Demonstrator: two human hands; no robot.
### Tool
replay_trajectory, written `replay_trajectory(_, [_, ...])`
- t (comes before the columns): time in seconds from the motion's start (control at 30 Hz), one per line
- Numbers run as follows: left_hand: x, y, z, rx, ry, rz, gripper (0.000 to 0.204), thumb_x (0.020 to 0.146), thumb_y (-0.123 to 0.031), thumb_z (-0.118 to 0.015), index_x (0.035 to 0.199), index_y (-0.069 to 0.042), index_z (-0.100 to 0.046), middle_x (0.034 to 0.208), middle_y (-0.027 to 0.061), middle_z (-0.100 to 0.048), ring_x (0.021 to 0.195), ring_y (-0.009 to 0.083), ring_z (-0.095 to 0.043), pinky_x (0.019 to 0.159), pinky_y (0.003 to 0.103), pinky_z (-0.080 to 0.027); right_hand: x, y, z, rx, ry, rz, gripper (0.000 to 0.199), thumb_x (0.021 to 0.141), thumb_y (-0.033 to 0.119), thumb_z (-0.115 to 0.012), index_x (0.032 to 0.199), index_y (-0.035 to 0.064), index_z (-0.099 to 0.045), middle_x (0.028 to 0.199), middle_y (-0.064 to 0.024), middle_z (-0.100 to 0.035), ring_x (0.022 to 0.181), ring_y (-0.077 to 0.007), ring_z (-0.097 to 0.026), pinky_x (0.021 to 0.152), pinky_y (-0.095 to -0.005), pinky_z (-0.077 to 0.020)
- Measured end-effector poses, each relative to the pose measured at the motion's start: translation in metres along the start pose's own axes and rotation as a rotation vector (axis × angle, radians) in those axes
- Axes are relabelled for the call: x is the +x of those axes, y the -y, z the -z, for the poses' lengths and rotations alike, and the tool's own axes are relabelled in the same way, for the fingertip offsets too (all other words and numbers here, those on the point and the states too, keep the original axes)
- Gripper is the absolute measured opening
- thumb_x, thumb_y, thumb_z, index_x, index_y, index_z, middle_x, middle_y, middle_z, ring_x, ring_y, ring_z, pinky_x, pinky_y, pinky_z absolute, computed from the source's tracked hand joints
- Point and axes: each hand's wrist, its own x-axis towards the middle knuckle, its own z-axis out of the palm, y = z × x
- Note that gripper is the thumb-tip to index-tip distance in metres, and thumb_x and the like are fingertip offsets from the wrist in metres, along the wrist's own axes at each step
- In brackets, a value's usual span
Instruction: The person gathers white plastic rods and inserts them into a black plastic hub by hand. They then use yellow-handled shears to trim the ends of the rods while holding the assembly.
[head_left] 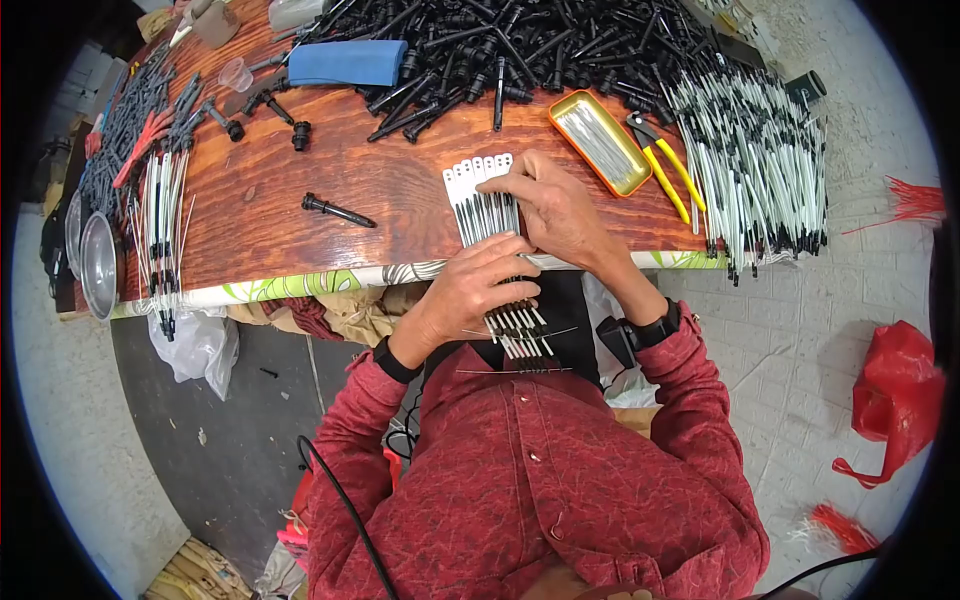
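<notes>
A row of thin black-and-white rods with flat, holed white heads lies side by side at the table's front edge. My left hand is closed over the rods' middle. Their white lower ends stick out below that hand, over my lap, with thin wires running crosswise there. My right hand grips the row's right side near the heads, its index finger lying across them. The right thumb is mostly hidden. Left of the row, a single black plastic stem lies on the wooden table.
A heap of black stem parts covers the back of the table. To the right are a yellow tin of thin wires, yellow-handled pliers and a large pile of white rods. More rods hang over the left edge.
</notes>
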Motion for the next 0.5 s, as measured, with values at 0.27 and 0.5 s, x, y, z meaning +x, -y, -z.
replay_trajectory(0.27, [-0.0044,-0.0008,-0.0008,-0.008,0.008,0.016,0.044,0.055,-0.012,-0.079,0.097,-0.008,-0.069,0.110,0.0054,-0.063,0.122,0.0320,-0.056,0.109,0.049,-0.043,0.0045,-0.0012,0.0009,-0.037,-0.019,0.109,0.030,0.084,-0.004,-0.056,0.105,0.0092,-0.073,0.082,-0.0085,-0.050,0.078,-0.0239,-0.054,0.070,-0.0362,-0.0455])
replay_trajectory(0.5, [-0.0050,-0.0005,-0.0003,-0.020,-0.008,0.001,0.040,0.057,-0.013,-0.077,0.096,-0.009,-0.069,0.109,0.0055,-0.063,0.120,0.0317,-0.057,0.108,0.050,-0.042,0.0090,0.0046,0.0032,0.024,0.052,0.083,0.020,0.087,0.002,-0.057,0.100,0.0060,-0.072,0.087,-0.0096,-0.055,0.082,-0.0267,-0.057,0.073,-0.0383,-0.0468])
